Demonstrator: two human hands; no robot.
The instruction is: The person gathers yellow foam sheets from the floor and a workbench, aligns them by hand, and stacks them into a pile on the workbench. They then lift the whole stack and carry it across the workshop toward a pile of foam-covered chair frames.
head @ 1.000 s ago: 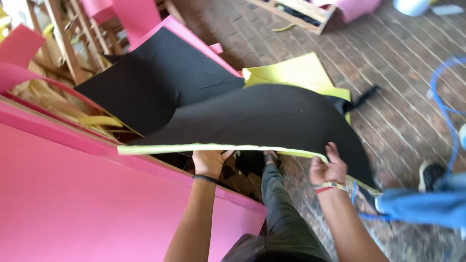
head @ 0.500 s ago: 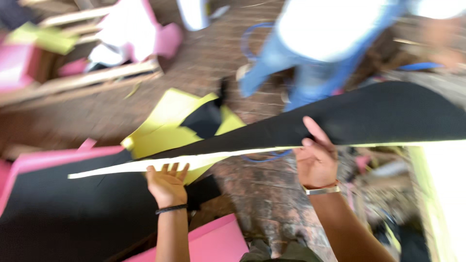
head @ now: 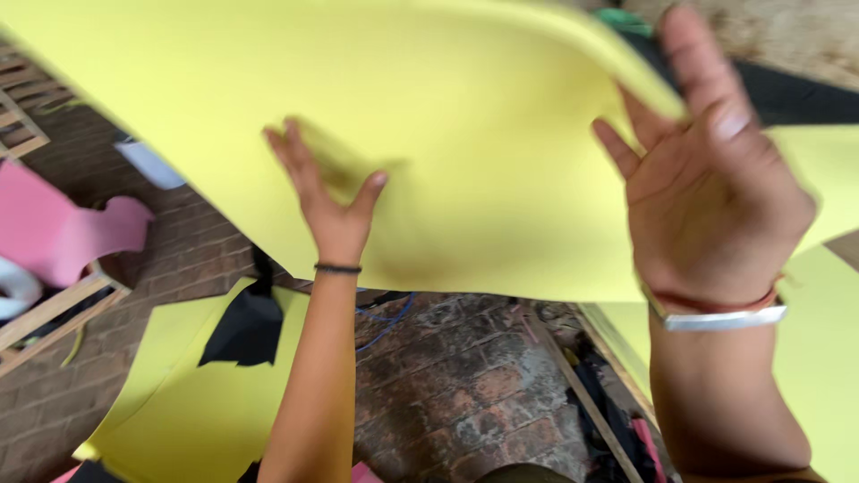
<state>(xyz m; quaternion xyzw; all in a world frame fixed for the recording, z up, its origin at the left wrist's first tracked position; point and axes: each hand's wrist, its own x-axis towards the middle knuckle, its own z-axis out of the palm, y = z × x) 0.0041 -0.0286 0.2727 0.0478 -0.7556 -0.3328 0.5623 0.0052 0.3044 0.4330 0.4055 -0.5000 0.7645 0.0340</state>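
Observation:
A large yellow foam sheet (head: 447, 107) is lifted overhead and fills the upper part of the view, its yellow underside facing me. My left hand (head: 327, 192) presses flat against that underside with fingers spread, a dark band on its wrist. My right hand (head: 707, 179) is raised at the sheet's right edge with its fingers against that edge, a metal bangle and red thread on the wrist. Whether the right fingers curl around the edge is blurred.
Below lies a brick floor (head: 456, 394) with more yellow sheets (head: 197, 394) and a black piece (head: 242, 331) on it. A pink sheet (head: 54, 233) rests on a wooden pallet (head: 45, 313) at left. A stack of yellow sheets (head: 823, 358) stands at right.
The sheet has been swung up from waist height to overhead, now showing its yellow side instead of black. Both hands rose with it, and my view turned away from the person in jeans.

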